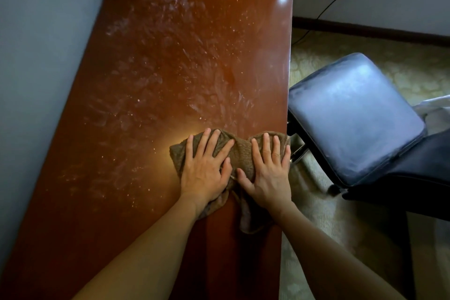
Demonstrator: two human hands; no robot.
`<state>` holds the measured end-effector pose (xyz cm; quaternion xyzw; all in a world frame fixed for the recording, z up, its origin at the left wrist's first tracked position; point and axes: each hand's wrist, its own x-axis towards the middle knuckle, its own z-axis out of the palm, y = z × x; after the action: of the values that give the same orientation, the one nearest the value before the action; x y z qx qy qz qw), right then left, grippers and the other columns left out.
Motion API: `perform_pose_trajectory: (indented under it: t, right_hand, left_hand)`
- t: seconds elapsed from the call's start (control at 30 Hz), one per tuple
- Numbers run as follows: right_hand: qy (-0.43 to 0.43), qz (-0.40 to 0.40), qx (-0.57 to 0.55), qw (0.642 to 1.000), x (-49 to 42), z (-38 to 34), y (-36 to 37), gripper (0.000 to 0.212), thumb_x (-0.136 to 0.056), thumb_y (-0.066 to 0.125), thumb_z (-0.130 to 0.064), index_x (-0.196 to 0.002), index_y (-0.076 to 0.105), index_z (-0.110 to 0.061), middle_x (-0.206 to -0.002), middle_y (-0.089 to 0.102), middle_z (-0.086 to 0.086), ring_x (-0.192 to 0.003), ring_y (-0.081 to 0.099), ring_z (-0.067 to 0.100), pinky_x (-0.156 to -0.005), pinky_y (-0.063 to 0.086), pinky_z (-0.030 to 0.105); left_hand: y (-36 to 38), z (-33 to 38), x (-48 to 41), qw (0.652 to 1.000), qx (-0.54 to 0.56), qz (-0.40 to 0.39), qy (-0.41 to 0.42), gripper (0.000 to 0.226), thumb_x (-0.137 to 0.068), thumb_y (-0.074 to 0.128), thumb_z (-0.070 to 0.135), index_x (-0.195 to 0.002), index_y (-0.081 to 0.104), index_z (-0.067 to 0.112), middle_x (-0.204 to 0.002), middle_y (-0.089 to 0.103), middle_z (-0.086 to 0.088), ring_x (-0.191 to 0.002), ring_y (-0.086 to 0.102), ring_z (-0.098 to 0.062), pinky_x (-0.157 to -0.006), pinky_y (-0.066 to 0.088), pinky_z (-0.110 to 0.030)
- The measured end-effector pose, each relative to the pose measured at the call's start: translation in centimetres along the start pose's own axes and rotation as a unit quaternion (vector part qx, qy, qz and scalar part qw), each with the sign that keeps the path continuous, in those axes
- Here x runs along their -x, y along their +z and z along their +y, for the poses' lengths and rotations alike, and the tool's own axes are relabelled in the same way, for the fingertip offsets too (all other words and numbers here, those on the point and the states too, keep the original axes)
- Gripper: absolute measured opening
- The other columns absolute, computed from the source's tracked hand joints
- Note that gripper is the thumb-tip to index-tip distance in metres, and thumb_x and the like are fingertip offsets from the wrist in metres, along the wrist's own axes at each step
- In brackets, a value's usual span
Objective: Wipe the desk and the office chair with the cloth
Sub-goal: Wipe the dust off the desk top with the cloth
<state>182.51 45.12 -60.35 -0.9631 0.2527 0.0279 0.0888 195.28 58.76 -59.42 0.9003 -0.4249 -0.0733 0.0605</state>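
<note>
Brown terry cloth lies bunched near the right edge of a glossy reddish wooden desk, pinned flat under 2 spread hands: left hand, right hand. White dusty smears cover the wood ahead. Long, overlapping, firmly pressed strokes would likely clear them. A dusty blue office chair waits just beside the desk.

A glossy reddish-brown desk is streaked with white dust. A crumpled brown cloth is laid near its right edge.
</note>
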Motion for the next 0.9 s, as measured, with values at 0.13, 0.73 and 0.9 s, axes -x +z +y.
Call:
perform_pose_trajectory:
  t: [0.13,0.73,0.9]
  right_hand:
    - [-0.002,-0.008,0.004,1.000,-2.9,0.5,-0.3,0.086,-0.093,0.032,-0.070,-0.156,0.031,-0.013,-0.164,0.018,0.020,-0.152,0.008,0.040,-0.117,0.011,0.067]
    - [-0.018,0.007,-0.001,1.000,-15.2,4.5,-1.9,0.086,-0.092,0.027,-0.071,-0.157,0.026,-0.016,-0.165,0.015,0.017,-0.153,0.004,0.037,-0.119,0.006,0.065]
    - [-0.040,0.008,0.004,0.999,-18.9,5.9,-2.4,0.086,-0.092,0.026,-0.071,-0.157,0.028,-0.015,-0.165,0.016,0.018,-0.153,0.007,0.038,-0.119,0.005,0.065]
  left_hand:
    - [-0.1,-0.5,-2.7,1.000,0.002,0.010,-0.004,0.053,-0.101,0.032,0.045,-0.154,0.035,0.039,-0.165,0.024,-0.002,-0.156,0.007,-0.021,-0.123,0.004,-0.057]
    - [-0.7,-0.7,-15.2,0.999,-0.018,0.031,-0.014,0.054,-0.102,0.025,0.045,-0.155,0.032,0.038,-0.164,0.027,-0.004,-0.155,0.008,-0.023,-0.122,0.006,-0.059]
    - [-0.9,-0.3,-18.2,0.998,-0.023,0.040,-0.041,0.054,-0.101,0.024,0.045,-0.155,0.032,0.038,-0.164,0.027,-0.004,-0.155,0.010,-0.023,-0.122,0.007,-0.059]
